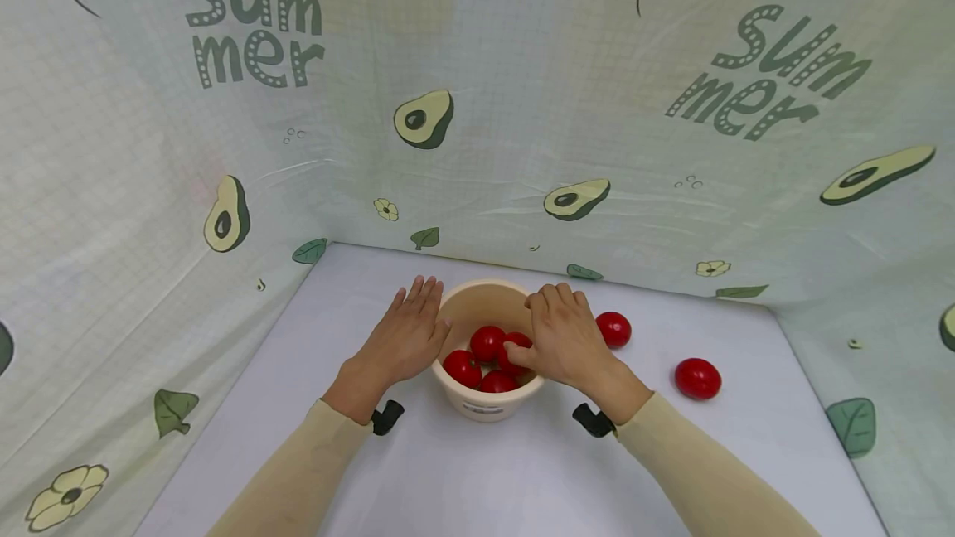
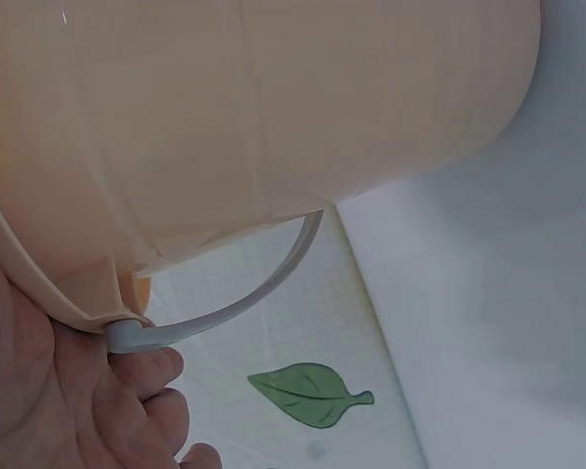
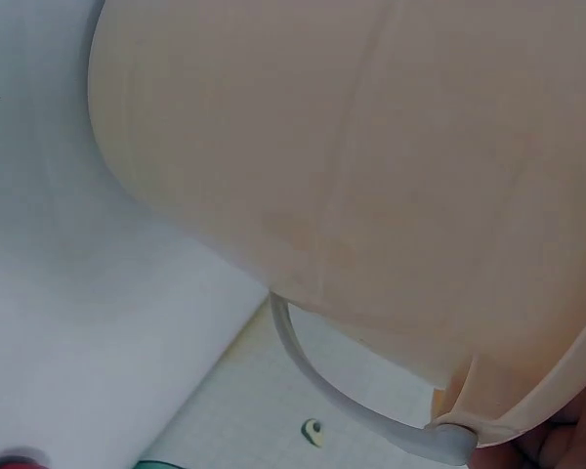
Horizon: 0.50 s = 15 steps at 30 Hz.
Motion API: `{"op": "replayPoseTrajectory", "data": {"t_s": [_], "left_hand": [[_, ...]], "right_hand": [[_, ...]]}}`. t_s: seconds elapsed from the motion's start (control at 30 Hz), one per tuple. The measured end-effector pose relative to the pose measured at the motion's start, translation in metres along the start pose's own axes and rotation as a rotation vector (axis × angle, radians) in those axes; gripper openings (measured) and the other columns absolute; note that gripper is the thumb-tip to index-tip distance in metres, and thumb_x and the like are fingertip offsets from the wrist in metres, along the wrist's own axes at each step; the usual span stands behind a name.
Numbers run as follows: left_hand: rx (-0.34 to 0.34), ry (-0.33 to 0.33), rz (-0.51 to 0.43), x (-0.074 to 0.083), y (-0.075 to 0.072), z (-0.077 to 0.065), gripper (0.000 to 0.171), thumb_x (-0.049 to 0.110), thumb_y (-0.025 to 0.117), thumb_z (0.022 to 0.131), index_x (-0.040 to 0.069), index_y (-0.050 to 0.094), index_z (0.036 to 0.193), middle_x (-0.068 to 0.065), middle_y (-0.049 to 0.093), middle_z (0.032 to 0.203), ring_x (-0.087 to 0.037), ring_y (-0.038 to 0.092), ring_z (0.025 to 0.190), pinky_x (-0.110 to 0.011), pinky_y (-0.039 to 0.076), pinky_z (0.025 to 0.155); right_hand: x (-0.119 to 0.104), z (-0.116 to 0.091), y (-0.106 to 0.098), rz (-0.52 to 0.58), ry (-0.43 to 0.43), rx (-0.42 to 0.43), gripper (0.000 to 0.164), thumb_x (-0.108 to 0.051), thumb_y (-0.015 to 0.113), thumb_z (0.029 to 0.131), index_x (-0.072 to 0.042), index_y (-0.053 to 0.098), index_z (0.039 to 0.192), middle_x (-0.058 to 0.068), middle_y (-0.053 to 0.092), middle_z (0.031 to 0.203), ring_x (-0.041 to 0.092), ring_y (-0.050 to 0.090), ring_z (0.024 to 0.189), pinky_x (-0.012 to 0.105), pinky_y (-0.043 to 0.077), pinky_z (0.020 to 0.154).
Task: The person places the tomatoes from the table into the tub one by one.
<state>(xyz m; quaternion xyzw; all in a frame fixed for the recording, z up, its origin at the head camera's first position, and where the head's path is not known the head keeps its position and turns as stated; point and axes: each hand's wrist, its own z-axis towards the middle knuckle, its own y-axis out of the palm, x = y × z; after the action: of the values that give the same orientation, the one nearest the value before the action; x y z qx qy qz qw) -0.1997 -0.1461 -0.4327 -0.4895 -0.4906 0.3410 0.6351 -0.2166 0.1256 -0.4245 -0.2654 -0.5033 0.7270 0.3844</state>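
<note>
A cream bucket point(image 1: 488, 406) stands upright on the table between both hands, with several red tomatoes point(image 1: 488, 344) inside. My left hand point(image 1: 406, 336) lies along its left rim, fingers straight and thumb towards the opening. In the left wrist view that palm touches the rim beside the grey handle point(image 2: 244, 303). On the opposite side, my right hand point(image 1: 564, 336) grips the rim, its thumb over the inside and its fingers bent outside. The right wrist view shows only a bit of those fingers point(image 3: 559, 447) behind the rim, near the handle's joint.
Two loose tomatoes lie right of the bucket: one point(image 1: 614, 329) just beyond the right hand, another point(image 1: 697, 378) farther right. A printed cloth point(image 1: 492, 164) hangs around the white table point(image 1: 477, 479) at the back and sides.
</note>
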Motion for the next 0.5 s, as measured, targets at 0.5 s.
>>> {"op": "replayPoseTrajectory", "data": {"t_s": [0.5], "left_hand": [[-0.022, -0.005, -0.004, 0.000, 0.000, 0.001, 0.070, 0.042, 0.032, 0.113, -0.002, 0.020, 0.166, -0.018, 0.020, 0.175, -0.034, 0.009, 0.165, -0.052, 0.010, 0.133]], "right_hand": [[0.033, -0.007, -0.002, -0.011, -0.029, 0.246, 0.061, -0.047, 0.077, 0.085, 0.004, 0.065, 0.114, 0.020, 0.066, 0.108, 0.038, 0.058, 0.101, 0.050, 0.048, 0.081]]}}
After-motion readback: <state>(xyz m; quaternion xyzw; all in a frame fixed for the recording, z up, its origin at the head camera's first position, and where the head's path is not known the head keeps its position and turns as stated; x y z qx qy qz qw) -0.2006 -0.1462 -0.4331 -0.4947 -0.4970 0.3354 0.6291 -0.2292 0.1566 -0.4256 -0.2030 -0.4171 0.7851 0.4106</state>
